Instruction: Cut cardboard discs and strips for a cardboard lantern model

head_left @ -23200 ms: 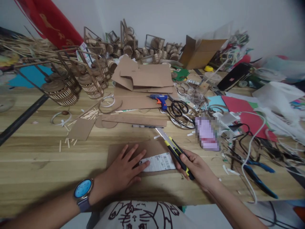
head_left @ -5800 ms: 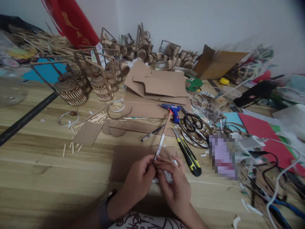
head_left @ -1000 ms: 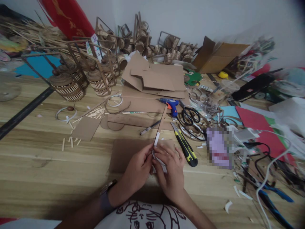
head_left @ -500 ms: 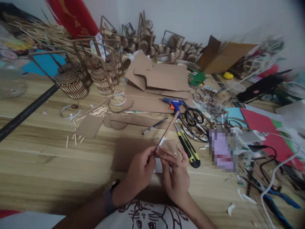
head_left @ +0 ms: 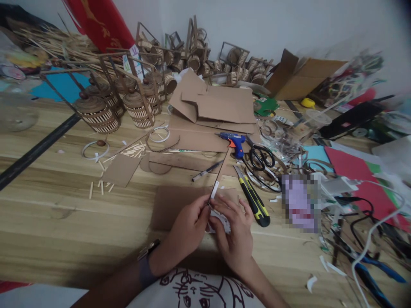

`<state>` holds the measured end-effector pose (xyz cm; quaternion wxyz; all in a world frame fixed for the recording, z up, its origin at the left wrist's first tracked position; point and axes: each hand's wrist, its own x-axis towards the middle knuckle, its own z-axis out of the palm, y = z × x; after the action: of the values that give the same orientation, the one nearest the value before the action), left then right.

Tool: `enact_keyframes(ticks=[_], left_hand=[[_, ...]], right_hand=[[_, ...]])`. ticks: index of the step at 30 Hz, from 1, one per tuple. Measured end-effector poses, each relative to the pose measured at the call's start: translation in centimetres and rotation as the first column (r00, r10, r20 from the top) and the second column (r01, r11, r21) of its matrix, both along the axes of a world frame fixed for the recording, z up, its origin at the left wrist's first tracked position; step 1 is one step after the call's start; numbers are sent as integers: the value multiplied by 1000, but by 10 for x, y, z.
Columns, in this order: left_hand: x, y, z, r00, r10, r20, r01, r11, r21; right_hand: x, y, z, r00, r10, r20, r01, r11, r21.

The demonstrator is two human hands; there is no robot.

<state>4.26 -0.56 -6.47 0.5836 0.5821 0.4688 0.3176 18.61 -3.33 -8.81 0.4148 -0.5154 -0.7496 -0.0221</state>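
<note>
A long, thin brown strip (head_left: 224, 167) slants up and away from my fingers, its far tip close to the glue gun. A small white piece (head_left: 215, 190) lies along the strip's lower part. My left hand (head_left: 189, 223) is closed, pinching the strip's near end between thumb and fingers. My right hand (head_left: 236, 233) meets it there, its fingertips on the near end and its outer fingers spread. White paper (head_left: 224, 220) shows between right thumb and fingers; whether it is held cannot be made out. Under both hands lies a brown cardboard piece (head_left: 165, 207).
A yellow-black utility knife (head_left: 253, 196) lies right of my hands, with scissors (head_left: 261, 156) and a blue glue gun (head_left: 233, 142) beyond. A pen (head_left: 207, 170) lies ahead. Small lantern-like baskets (head_left: 138, 109) stand back left. Pliers (head_left: 369, 273) and cords crowd the right.
The strip has swung slightly left and its far end sits lower. My right fingers have drawn in a little toward my left hand, and more of the white paper shows.
</note>
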Motion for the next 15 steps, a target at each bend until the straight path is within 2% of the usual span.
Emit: enact_keyframes(ticks=[5,15], left_hand=[[-1,-1,-1,1000,-8,-20,8,999,-38],[-1,-3,0,996,-75,48,75,997,1]], right_hand=[[1,1,0,1000,-3,-9,3,1000,6],[7,1,1,998,-46,-42,46,999,1]])
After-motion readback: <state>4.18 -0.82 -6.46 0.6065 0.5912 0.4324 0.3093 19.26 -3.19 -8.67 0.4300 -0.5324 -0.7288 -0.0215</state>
